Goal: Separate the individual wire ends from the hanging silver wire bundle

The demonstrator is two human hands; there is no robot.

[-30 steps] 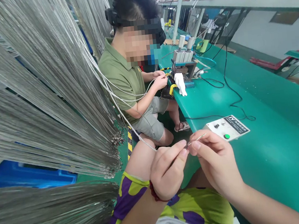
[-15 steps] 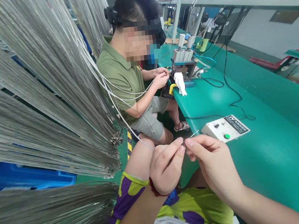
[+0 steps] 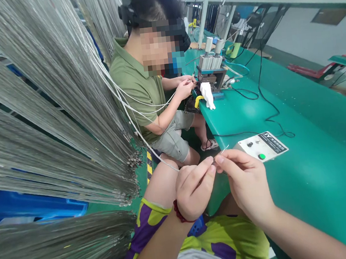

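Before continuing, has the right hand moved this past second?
Yes: the right hand has shifted slightly left and up in view, relative to the control box.

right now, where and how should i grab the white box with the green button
Grip the white box by its labelled edge, probably from picture right: the knob and green button sit farther left, where the right hand partly hides it.

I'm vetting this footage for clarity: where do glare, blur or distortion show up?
Head view: soft glare whitens a patch of the green tabletop; head view: the grey strands look smeared and stretched toward the left edge; head view: small print on the control box is too soft to read; head view: the thin wire shows past the right hand's fingertips.
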